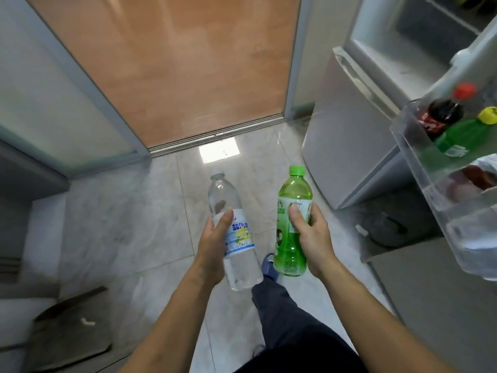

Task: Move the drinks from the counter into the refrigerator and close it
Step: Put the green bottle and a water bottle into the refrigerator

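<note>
Person stands on the tiled floor, a bottle in each hand. Left hand wraps around a clear water bottle at its white and blue label, thumb along the front; bottle tilts slightly, cap up and away. Right hand grips a green bottle around its label, thumb on the front, green cap up, roughly upright. Both bottles are held in the air over the floor, near each other but apart. Fridge sits to the right with its door open. The clear door shelf at the right edge holds a dark cola bottle with a red cap and, just beside it, a green bottle with a yellow cap. One leg in dark trousers is forward, blue shoe below the bottles.
</note>
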`<state>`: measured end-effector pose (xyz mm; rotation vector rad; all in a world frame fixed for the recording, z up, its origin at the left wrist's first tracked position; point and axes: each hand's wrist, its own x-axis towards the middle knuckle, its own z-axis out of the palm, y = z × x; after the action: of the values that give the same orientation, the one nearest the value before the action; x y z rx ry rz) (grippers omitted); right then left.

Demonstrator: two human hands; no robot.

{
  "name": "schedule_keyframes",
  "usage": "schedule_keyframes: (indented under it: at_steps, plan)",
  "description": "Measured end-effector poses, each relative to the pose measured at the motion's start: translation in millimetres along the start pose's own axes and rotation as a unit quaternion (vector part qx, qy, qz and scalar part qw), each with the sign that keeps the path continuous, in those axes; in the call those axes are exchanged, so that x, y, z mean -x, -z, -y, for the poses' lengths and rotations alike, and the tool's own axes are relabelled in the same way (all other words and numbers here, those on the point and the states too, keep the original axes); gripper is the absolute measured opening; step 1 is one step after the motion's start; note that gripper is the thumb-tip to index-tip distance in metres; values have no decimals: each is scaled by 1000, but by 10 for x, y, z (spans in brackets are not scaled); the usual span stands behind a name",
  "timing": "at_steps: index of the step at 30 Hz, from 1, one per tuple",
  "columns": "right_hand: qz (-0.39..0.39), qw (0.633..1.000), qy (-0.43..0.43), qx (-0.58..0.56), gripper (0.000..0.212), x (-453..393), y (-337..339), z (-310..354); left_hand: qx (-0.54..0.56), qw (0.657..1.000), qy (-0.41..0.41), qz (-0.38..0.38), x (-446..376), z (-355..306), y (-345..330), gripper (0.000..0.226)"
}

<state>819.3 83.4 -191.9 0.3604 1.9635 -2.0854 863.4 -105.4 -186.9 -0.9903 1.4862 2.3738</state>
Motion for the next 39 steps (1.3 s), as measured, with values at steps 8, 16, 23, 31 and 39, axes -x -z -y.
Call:
schedule_keyframes:
  at_steps: [8, 16, 23, 31, 39]
  plan:
    - [17, 999, -13, -24, 20, -1371, -529, 567, -9, 1000, 3, -23, -1080, -988, -141, 71]
    - [-33, 999, -13, -35, 32, -2492, -718, 987, -42, 999, 1, 28, -2130, -1747, -636, 73]
    - [-141, 989, 1, -38, 27, -3349, -901, 1213, -81, 991, 26, 105, -3240, -2422, -998, 69]
    - [-286, 955, 35, -64, 32, -4058, -949, 1761, -148, 959, 54, 236, -4208, -3384, -1861, 71]
    - [-414, 901, 50, -119, 32, -4354, -318, 1977, -223, 899, 72, 369, -4555, -3451, -3217, 61]
